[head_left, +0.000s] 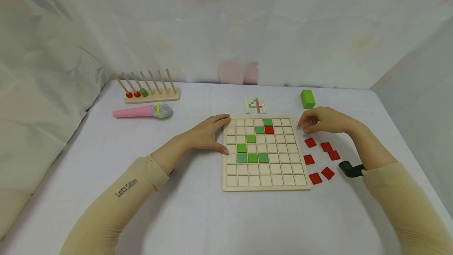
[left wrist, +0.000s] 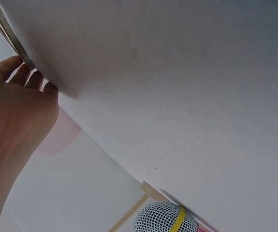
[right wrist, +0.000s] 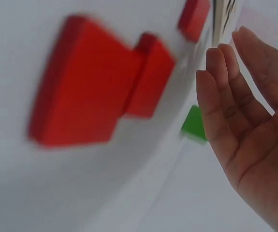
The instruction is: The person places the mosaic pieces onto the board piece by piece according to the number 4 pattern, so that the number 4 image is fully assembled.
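Observation:
A wooden grid board lies on the table with several green tiles and one red tile in its cells. My left hand rests at the board's left edge, thumb and fingers spread along it. In the left wrist view, its fingertips touch the board's side. Just off the upper right edge of the board hovers my right hand, fingers loosely bent. Nothing shows between its fingers in the right wrist view. Several loose red tiles lie below that hand, to the right of the board.
Behind the board lies a small pattern card. A green block stands beyond my right hand. A black pipe-shaped object is by the right sleeve. A pink microphone and a pegged wooden stand with beads are at the back left.

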A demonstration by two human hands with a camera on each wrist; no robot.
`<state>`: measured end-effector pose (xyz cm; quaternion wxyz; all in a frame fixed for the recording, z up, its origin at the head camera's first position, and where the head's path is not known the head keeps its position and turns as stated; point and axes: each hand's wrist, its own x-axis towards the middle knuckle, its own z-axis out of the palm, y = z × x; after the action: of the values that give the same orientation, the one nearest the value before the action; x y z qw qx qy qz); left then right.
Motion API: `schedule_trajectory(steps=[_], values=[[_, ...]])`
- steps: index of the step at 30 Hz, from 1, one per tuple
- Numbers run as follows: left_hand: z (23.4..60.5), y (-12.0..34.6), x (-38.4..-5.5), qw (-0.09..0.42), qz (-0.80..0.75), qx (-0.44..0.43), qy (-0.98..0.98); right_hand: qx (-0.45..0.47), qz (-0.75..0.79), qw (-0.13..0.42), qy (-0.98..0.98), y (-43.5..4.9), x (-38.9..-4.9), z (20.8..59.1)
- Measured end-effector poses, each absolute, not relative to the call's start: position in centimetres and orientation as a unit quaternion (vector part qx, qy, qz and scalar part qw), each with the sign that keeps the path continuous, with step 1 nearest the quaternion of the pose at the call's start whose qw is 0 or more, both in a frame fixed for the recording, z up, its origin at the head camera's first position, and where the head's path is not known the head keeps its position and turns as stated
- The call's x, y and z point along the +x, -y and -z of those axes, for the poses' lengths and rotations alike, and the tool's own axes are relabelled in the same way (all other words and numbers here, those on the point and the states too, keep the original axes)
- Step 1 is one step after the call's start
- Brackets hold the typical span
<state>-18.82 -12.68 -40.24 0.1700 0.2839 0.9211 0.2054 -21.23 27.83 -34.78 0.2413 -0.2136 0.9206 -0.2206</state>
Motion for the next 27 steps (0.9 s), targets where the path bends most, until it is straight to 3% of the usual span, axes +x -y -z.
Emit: schedule_trajectory(steps=[17,27], values=[[40.3,12.7,-18.9,0.167,-0.208,0.289,-0.919,-0.212,0.267,0.298,-0.892,-31.2,-20.7,36.4],[40.2,12.6,-18.8,0.169,-0.206,0.283,-0.921,-0.209,0.271,0.298,-0.891,-31.2,-20.4,36.9]])
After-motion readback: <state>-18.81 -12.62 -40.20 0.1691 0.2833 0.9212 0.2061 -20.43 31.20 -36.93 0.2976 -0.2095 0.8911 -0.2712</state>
